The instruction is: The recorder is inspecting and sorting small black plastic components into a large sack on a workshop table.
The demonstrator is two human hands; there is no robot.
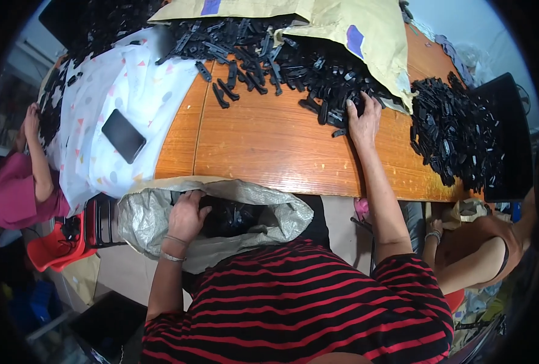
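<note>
Worktable: orange-brown wood-grained surface (269, 151), scuffed with pale marks towards its near edge, with a seam running from near to far left of centre.
Main heap: long, narrow black moulded plastic parts (324, 73) spread across the far middle, a few lying loose at the near fringe.
Right hand: the person's right hand (364, 118) rests at the near right fringe of that heap, thumb apart from the fingers, fingertips among the parts; whether it grips one, I cannot tell.
Left hand: the person's left hand (186, 215), a bracelet (173, 258) at its wrist, is at the left of the sack's mouth, fingers towards the far rim; its grip cannot be told.
Sack: pale woven plastic sack (139, 221), open at the table's near edge, dark glinting contents inside.
Printed marks: purple patches (355, 40) on the tan paper sack (381, 67) over the heap's far side; any lettering is too small to read.
Left side: black smartphone (124, 136) on a white patterned plastic sheet (87, 115); beyond it, a co-worker in a purple top (23, 194).
Right side: second heap of black parts (448, 130) beside a black bin (517, 133); nearer, a co-worker in brown (481, 252).
</note>
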